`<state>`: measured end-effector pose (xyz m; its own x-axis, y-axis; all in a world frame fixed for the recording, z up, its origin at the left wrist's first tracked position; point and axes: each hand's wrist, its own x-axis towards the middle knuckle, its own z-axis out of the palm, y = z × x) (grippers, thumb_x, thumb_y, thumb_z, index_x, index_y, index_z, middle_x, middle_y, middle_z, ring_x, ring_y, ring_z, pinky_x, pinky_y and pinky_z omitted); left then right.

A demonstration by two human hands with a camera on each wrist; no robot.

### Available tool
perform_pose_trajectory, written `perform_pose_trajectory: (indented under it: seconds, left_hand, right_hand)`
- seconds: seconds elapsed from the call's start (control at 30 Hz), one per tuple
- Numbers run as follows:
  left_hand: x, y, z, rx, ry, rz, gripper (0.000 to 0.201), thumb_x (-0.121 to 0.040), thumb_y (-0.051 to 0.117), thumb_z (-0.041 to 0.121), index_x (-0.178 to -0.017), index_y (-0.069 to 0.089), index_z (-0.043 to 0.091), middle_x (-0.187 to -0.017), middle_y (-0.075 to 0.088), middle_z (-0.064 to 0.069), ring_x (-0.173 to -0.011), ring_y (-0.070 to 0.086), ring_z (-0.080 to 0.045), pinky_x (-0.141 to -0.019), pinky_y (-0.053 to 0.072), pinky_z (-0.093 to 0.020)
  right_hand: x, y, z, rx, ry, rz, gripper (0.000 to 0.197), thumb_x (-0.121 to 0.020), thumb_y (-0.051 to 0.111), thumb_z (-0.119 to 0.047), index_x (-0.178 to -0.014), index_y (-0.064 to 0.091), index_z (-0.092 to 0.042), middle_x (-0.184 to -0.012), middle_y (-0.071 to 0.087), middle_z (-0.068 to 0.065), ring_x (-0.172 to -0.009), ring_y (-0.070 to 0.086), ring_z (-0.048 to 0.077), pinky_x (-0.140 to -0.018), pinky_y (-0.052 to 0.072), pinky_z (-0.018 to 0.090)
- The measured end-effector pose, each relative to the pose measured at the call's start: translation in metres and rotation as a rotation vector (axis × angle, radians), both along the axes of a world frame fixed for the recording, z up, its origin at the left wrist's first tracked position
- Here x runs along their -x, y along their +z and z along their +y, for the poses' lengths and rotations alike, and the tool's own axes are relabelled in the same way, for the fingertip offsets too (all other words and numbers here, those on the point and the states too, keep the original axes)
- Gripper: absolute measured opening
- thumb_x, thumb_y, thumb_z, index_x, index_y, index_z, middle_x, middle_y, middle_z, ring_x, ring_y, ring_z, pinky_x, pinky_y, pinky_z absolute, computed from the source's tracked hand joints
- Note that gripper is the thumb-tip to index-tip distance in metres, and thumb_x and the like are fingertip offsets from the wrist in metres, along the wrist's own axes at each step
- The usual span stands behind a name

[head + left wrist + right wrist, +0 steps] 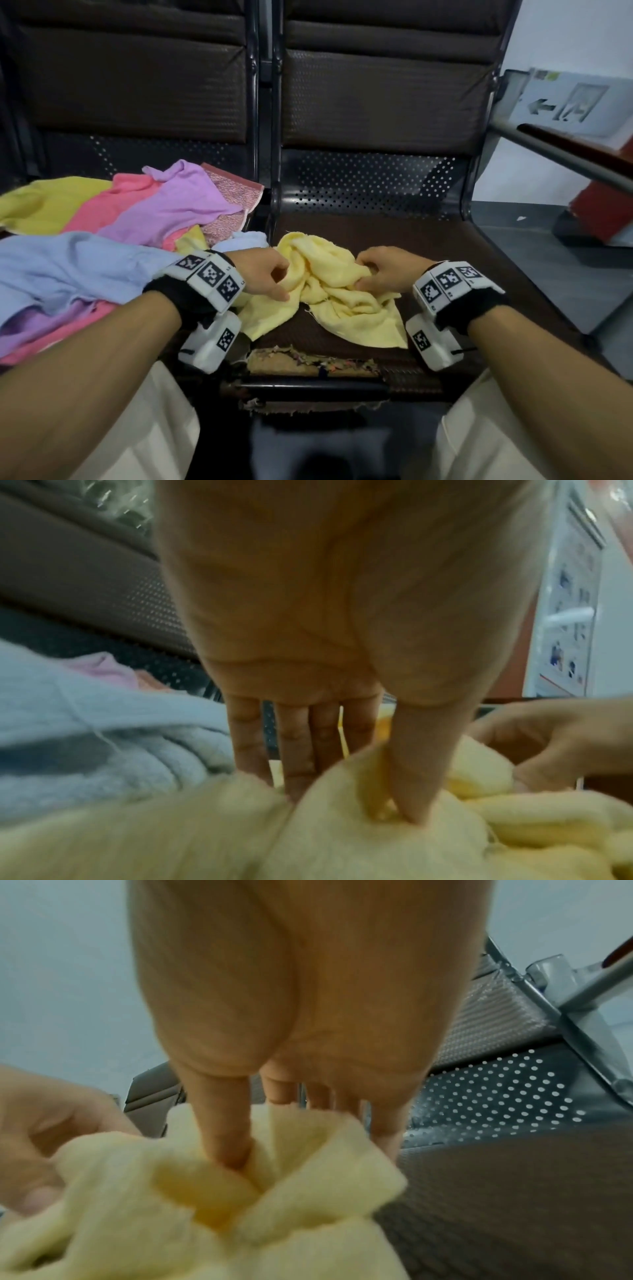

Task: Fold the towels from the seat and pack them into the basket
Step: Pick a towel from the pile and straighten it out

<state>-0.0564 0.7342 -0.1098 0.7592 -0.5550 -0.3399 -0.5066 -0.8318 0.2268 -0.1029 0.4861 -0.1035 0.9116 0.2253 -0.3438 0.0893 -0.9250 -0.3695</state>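
At about nine to ten o'clock from the hands, a loose pile of towels [102,219] covers the left seat: one yellow [44,202], one pink [102,205], one lilac [171,205], one speckled pink [233,192] and one pale blue [68,267] can be counted, and more may be buried.

The left hand [263,274] pinches a fold at the left side of the crumpled pale yellow towel [329,294], thumb pressed into the cloth. That towel lies bunched on the right seat [445,260], straight ahead at twelve o'clock, between the two hands; its long axis appears to run nine to three o'clock, with two loose corners trailing toward six. The right hand [387,270] pinches the right side of the bunch, equally near.

Spreading it flat likely means drawing the hands apart along that axis.

No basket is in view.
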Motion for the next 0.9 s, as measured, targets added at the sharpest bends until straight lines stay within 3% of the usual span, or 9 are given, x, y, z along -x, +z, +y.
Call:
perform_pose_trajectory:
  seconds: [0.07,0.13,0.23,0.33,0.4,0.53,0.63,0.73,0.9]
  left_hand:
    - [0.000,-0.002,0.002,-0.089,0.003,-0.086,0.033,-0.088,0.057,0.042,-0.070,0.047,0.015,-0.071,0.049,0.002,-0.070,0.049,-0.016,-0.066,0.042,-0.033]
    - [0.000,0.001,0.003,-0.038,0.026,-0.103,0.032,-0.093,0.049,0.040,-0.080,0.054,0.011,-0.079,0.055,-0.003,-0.076,0.053,-0.020,-0.071,0.045,-0.033]
    - [-0.001,0.011,0.001,0.346,0.117,-0.076,0.031,-0.096,0.046,0.034,-0.098,0.062,0.008,-0.093,0.064,-0.006,-0.081,0.057,-0.015,-0.068,0.043,-0.026]
    - [0.000,0.023,-0.005,0.728,0.259,-0.089,0.024,-0.095,0.049,0.034,-0.095,0.064,0.016,-0.091,0.066,0.004,-0.082,0.057,-0.005,-0.073,0.044,-0.021]
    - [0.003,0.028,-0.007,0.848,0.361,-0.046,0.020,-0.094,0.051,0.036,-0.097,0.065,0.022,-0.090,0.065,0.011,-0.084,0.057,-0.002,-0.072,0.044,-0.020]
    - [0.007,0.029,-0.008,1.015,0.507,0.254,0.021,-0.088,0.059,0.039,-0.096,0.068,0.021,-0.097,0.071,-0.002,-0.091,0.065,-0.015,-0.078,0.051,-0.029]
    - [0.009,0.032,-0.009,1.246,0.629,0.509,0.011,-0.084,0.066,0.026,-0.092,0.068,0.018,-0.092,0.073,-0.006,-0.083,0.069,-0.014,-0.065,0.054,-0.025]
    - [0.008,0.032,-0.009,1.330,0.724,0.610,0.013,-0.085,0.066,0.021,-0.093,0.068,0.012,-0.079,0.072,-0.005,-0.071,0.070,-0.014,-0.057,0.054,-0.024]
    - [0.006,0.028,-0.011,1.279,0.642,0.564,0.012,-0.090,0.059,0.025,-0.089,0.068,0.016,-0.082,0.071,-0.002,-0.080,0.067,-0.017,-0.066,0.052,-0.029]
  right_hand:
    - [0.000,0.001,0.001,-0.063,-0.011,-0.022,0.017,-0.082,0.067,-0.037,-0.078,0.052,-0.031,-0.082,0.055,-0.012,-0.077,0.052,0.007,-0.060,0.036,0.021]
    - [0.000,0.007,0.001,-0.143,-0.040,-0.061,0.019,-0.083,0.066,-0.035,-0.074,0.052,-0.028,-0.078,0.056,-0.008,-0.072,0.052,0.008,-0.061,0.038,0.024]
    - [-0.001,0.022,-0.005,-0.312,-0.135,-0.185,0.021,-0.084,0.067,-0.027,-0.067,0.054,-0.024,-0.070,0.056,-0.006,-0.066,0.052,0.008,-0.060,0.040,0.026]
    - [0.001,0.035,-0.011,-0.536,-0.323,-0.356,0.018,-0.082,0.071,-0.028,-0.071,0.060,-0.019,-0.069,0.060,-0.004,-0.064,0.056,0.007,-0.058,0.043,0.023]
    - [0.003,0.039,-0.012,-0.668,-0.446,-0.347,0.023,-0.081,0.071,-0.035,-0.080,0.064,-0.013,-0.076,0.065,-0.001,-0.069,0.062,0.011,-0.061,0.048,0.025]
    - [0.009,0.043,-0.005,-0.882,-0.529,-0.123,0.037,-0.083,0.068,-0.042,-0.099,0.067,-0.009,-0.094,0.072,0.011,-0.085,0.070,0.025,-0.080,0.056,0.040]
    - [0.009,0.047,0.001,-0.963,-0.545,-0.120,0.026,-0.088,0.065,-0.028,-0.105,0.066,-0.008,-0.101,0.071,0.015,-0.088,0.069,0.024,-0.077,0.056,0.037]
    - [0.008,0.047,0.007,-1.026,-0.576,-0.120,0.025,-0.089,0.064,-0.026,-0.102,0.068,-0.005,-0.099,0.071,0.016,-0.089,0.069,0.025,-0.079,0.055,0.037]
    - [0.004,0.044,0.018,-1.034,-0.597,-0.108,0.024,-0.090,0.061,-0.027,-0.098,0.071,-0.007,-0.096,0.072,0.013,-0.091,0.068,0.025,-0.083,0.053,0.039]
